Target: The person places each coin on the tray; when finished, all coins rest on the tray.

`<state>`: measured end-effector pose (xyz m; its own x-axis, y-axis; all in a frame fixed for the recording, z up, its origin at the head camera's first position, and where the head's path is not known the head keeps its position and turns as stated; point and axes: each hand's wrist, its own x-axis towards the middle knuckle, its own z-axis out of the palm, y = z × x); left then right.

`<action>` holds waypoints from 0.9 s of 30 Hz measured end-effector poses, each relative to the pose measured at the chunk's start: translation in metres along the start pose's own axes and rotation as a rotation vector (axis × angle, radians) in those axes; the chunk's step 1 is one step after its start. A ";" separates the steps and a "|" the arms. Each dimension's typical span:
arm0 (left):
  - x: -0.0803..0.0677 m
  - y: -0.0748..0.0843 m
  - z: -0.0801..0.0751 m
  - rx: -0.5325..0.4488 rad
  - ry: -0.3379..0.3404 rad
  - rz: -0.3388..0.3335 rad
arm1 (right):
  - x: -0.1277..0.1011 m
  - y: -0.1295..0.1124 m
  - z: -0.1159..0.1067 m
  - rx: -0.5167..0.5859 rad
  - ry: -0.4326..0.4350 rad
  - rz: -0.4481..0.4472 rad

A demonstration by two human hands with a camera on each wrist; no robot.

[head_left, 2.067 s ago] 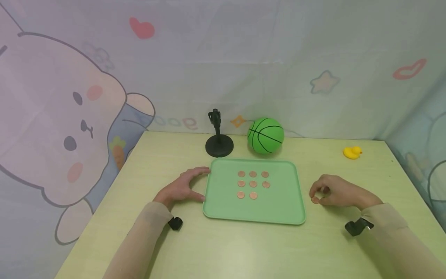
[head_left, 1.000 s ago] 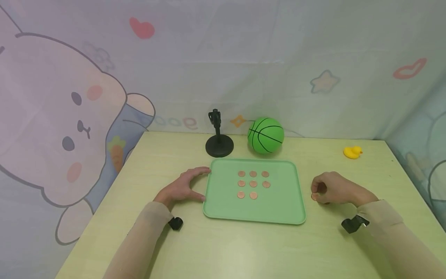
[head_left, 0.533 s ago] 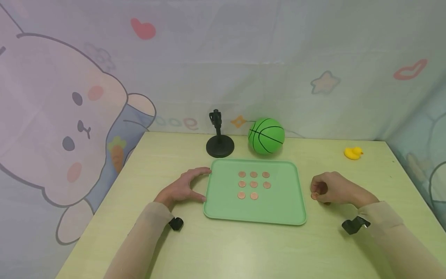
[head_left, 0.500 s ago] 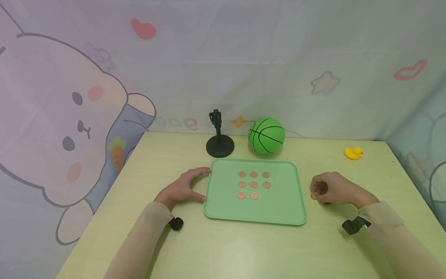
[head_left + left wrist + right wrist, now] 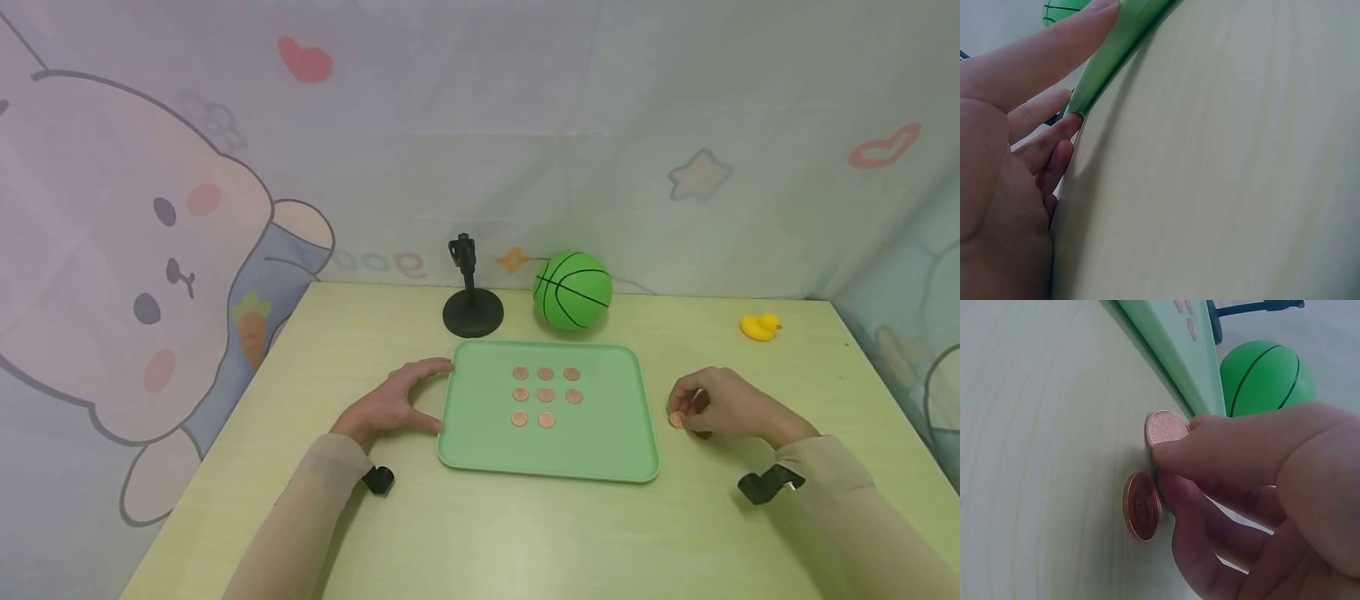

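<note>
On the left side of the green tray (image 5: 600,446), the left hand (image 5: 386,407) rests its spread thumb and fingertips against the rim. Its fingers (image 5: 1060,56) reach along that edge in the left wrist view. Right of the tray, the right hand (image 5: 723,404) pinches a copper coin (image 5: 1165,427) between thumb and finger, close over the table. A second copper coin (image 5: 1142,506) stands tilted just beneath the curled fingers, overlapping them in the right wrist view. Several copper coins (image 5: 545,395) lie flat on the tray in rows, with two in the nearest row.
Behind the tray are a black round-based stand (image 5: 472,312) and a green ball (image 5: 573,291) with black lines. A yellow toy duck (image 5: 761,327) sits at the far right of the pale wooden table (image 5: 510,533). A printed cloth (image 5: 570,167) hangs behind.
The right hand has shifted slightly away from the person, its pinched coin moving with it. A second coin's edge has come into view under that hand. The left hand and tray coins stay put.
</note>
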<state>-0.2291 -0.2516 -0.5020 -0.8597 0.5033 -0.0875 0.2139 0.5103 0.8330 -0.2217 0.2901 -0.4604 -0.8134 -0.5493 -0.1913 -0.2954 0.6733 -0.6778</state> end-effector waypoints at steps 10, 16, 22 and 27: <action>0.000 0.001 0.000 0.004 -0.001 0.012 | -0.001 0.002 -0.002 0.013 -0.045 0.011; 0.000 0.001 -0.001 0.020 -0.002 0.011 | -0.002 0.002 -0.003 0.007 -0.032 0.012; 0.000 0.001 -0.001 0.020 -0.001 0.011 | -0.003 0.002 -0.002 -0.002 -0.020 0.000; 0.000 0.000 -0.001 0.026 0.000 0.016 | -0.003 0.003 -0.002 -0.003 -0.016 -0.011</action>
<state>-0.2292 -0.2518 -0.5013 -0.8560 0.5115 -0.0748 0.2395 0.5206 0.8195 -0.2207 0.2950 -0.4603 -0.8018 -0.5647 -0.1956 -0.3059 0.6689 -0.6775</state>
